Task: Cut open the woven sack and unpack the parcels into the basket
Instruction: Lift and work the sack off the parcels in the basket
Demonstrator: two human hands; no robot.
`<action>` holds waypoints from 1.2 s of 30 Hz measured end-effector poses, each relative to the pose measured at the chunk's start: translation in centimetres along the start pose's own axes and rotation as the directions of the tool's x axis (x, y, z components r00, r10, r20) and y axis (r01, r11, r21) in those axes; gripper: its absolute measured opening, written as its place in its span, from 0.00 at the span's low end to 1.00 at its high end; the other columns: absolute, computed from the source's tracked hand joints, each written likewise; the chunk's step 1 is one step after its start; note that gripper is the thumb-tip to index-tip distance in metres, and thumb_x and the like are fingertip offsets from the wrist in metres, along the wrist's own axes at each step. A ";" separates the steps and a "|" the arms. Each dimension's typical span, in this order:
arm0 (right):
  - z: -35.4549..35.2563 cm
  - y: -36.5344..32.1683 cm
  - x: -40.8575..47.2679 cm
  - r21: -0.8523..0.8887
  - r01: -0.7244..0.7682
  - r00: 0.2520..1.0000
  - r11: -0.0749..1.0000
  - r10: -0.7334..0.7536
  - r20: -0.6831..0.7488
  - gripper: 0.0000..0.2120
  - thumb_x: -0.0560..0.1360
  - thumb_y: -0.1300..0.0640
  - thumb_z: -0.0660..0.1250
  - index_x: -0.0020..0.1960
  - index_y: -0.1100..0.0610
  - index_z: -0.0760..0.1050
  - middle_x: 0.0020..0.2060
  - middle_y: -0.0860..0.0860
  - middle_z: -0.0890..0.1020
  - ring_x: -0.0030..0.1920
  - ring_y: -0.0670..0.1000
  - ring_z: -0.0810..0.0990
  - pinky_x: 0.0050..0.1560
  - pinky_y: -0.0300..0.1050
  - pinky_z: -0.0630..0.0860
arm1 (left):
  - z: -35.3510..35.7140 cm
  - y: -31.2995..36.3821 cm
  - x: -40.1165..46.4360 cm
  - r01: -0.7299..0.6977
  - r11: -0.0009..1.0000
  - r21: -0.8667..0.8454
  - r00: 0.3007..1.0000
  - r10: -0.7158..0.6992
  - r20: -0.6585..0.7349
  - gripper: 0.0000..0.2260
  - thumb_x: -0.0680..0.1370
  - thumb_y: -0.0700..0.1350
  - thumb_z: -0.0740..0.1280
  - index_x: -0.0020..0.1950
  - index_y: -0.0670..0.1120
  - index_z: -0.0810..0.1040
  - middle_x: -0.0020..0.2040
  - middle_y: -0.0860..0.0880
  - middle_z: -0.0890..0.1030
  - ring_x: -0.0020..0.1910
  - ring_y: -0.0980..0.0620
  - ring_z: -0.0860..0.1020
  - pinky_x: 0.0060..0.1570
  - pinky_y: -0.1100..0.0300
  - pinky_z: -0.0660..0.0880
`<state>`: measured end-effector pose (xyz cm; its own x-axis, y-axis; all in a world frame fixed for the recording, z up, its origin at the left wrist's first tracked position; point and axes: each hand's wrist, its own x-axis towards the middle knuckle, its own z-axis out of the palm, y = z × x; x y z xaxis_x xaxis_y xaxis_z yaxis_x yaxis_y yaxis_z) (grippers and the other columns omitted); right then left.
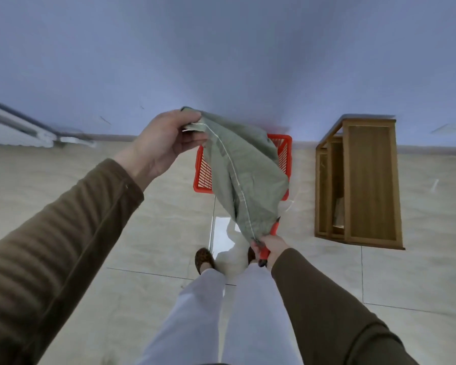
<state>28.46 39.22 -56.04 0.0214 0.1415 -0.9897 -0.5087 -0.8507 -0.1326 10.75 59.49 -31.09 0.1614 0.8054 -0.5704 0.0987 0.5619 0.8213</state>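
Grey-green woven sack (244, 177), limp w/ pale seam, pinched at top by left hand (166, 143) fingers, bottom corner gripped by right hand (270, 247) along w/ red-handled cutter (267, 241), above red basket (284, 154). No readable print.

A bare room of a home, it seems: glossy beige floor tiles (148, 233), a plain bluish wall (221, 61) at twelve o'clock, a wooden shelf unit (366, 180) at two o'clock.
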 end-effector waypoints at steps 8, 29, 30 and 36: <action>0.3 0.2 2.1 -0.011 0.133 0.990 0.991 -0.134 -0.054 0.14 0.83 0.70 0.63 0.39 0.61 0.71 0.32 0.56 0.68 0.24 0.48 0.65 0.19 0.33 0.57 | -0.5 0.5 1.8 -0.010 0.987 -0.160 0.994 -0.007 -0.110 0.08 0.84 0.40 0.62 0.46 0.45 0.76 0.48 0.45 0.81 0.49 0.46 0.82 0.68 0.50 0.78; 9.3 3.8 1.9 0.504 -0.331 0.923 0.798 0.164 0.348 0.14 0.86 0.60 0.63 0.68 0.67 0.71 0.54 0.67 0.82 0.51 0.63 0.86 0.44 0.52 0.87 | -0.9 3.3 3.0 -0.118 0.900 -0.419 0.971 0.016 -0.239 0.10 0.84 0.39 0.63 0.44 0.42 0.78 0.42 0.44 0.86 0.49 0.45 0.87 0.57 0.52 0.83; 9.8 4.1 1.8 0.516 -0.348 0.914 0.782 0.161 0.372 0.14 0.86 0.61 0.63 0.67 0.68 0.72 0.57 0.67 0.82 0.51 0.66 0.85 0.53 0.55 0.86 | -0.7 3.5 3.0 -0.118 0.897 -0.427 0.971 0.015 -0.237 0.10 0.84 0.39 0.63 0.44 0.42 0.78 0.42 0.44 0.86 0.49 0.45 0.87 0.57 0.52 0.83; 12.6 5.0 1.9 0.525 -0.201 0.974 0.827 0.114 0.194 0.07 0.85 0.60 0.64 0.55 0.65 0.74 0.40 0.59 0.79 0.43 0.57 0.84 0.43 0.41 0.83 | -0.8 4.3 3.5 -0.156 0.908 -0.389 0.966 0.058 -0.253 0.08 0.84 0.39 0.63 0.46 0.41 0.77 0.42 0.44 0.86 0.48 0.44 0.87 0.58 0.51 0.83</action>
<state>15.09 41.66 -57.86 -0.2036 0.1394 -0.9691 -0.8768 -0.4663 0.1172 10.93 64.85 -29.60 -0.0863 0.8582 -0.5061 -0.3172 0.4579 0.8305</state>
